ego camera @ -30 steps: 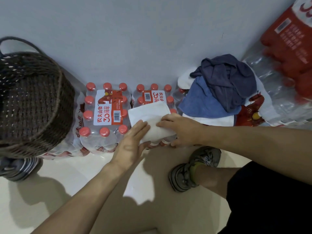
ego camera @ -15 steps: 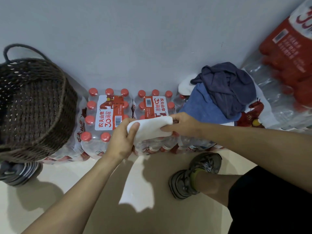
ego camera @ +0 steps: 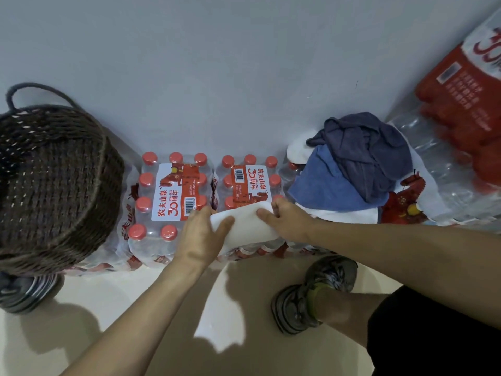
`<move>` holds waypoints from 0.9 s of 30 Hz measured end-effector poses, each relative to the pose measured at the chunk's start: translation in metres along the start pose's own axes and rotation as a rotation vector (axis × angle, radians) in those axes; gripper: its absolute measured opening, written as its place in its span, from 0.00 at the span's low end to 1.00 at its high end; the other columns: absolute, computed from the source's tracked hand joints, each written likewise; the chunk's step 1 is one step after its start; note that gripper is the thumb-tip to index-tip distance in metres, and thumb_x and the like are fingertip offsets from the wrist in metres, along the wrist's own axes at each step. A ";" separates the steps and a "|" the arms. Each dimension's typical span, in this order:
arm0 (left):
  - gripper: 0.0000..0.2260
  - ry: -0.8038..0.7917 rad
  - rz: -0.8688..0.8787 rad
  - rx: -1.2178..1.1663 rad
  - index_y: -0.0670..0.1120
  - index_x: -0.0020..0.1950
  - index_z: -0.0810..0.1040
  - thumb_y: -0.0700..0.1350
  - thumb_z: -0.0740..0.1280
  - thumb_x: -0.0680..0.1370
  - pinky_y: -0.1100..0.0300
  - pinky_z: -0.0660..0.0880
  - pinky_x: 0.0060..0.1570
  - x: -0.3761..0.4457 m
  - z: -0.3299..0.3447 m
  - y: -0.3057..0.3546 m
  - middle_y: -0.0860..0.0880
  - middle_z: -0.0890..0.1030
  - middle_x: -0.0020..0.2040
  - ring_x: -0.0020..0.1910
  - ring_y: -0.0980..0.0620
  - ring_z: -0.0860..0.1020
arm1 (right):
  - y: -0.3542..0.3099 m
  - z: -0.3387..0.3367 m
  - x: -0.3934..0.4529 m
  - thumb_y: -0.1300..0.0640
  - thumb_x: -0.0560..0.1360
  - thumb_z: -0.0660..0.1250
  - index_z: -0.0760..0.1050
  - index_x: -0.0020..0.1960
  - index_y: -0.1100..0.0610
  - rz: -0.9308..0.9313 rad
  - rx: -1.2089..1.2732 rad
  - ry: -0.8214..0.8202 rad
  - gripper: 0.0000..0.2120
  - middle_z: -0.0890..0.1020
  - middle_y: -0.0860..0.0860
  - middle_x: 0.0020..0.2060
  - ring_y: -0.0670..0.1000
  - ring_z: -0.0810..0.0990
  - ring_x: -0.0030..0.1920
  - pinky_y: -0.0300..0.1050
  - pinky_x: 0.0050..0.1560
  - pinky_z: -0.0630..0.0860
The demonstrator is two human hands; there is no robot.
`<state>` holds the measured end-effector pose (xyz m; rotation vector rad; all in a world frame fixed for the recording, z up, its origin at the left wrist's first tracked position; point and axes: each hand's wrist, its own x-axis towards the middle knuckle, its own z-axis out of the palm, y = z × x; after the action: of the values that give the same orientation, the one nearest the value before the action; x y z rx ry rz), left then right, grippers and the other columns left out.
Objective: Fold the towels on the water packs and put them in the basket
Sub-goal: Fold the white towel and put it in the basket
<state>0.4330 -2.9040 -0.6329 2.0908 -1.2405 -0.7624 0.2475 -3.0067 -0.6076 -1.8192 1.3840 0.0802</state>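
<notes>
My L hand (ego camera: 200, 234) & R hand (ego camera: 287, 221) are gripping a folded white towel (ego camera: 244, 226) over water packs (ego camera: 173, 191) labelled "农夫山泉 30周年"; wicker basket (ego camera: 54, 172) sitting left, blue towels (ego camera: 349, 169) right.

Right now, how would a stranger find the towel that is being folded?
Start at the wicker basket on the left, then go right across the water packs. The white towel is between both hands, unlike the blue towels heaped farther right.

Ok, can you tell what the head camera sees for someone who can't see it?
Two hands, left hand and right hand, hold a folded white towel over water packs. A brown basket stands left; blue towels lie piled right.
</notes>
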 end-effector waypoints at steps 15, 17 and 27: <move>0.22 -0.396 0.115 0.222 0.48 0.60 0.72 0.64 0.61 0.77 0.58 0.75 0.43 -0.012 -0.013 0.010 0.48 0.80 0.53 0.44 0.51 0.78 | 0.011 0.005 0.002 0.41 0.81 0.55 0.66 0.68 0.51 0.021 -0.095 0.036 0.20 0.76 0.50 0.62 0.50 0.77 0.54 0.45 0.52 0.78; 0.25 -0.435 0.006 0.192 0.47 0.63 0.70 0.65 0.62 0.77 0.54 0.78 0.46 -0.014 -0.008 0.010 0.47 0.80 0.55 0.47 0.49 0.79 | 0.014 0.005 0.000 0.40 0.80 0.56 0.68 0.66 0.51 0.034 -0.068 0.033 0.20 0.78 0.51 0.59 0.51 0.79 0.52 0.48 0.52 0.81; 0.24 -0.455 -0.466 -0.521 0.41 0.54 0.79 0.55 0.78 0.67 0.57 0.81 0.32 -0.017 -0.001 0.005 0.43 0.84 0.45 0.40 0.46 0.85 | 0.013 -0.004 -0.007 0.42 0.78 0.64 0.75 0.54 0.50 0.075 0.120 0.037 0.13 0.79 0.50 0.53 0.50 0.80 0.47 0.40 0.36 0.79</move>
<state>0.4238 -2.8910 -0.6258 1.8213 -0.6389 -1.6438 0.2327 -3.0043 -0.6090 -1.6774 1.4522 0.0018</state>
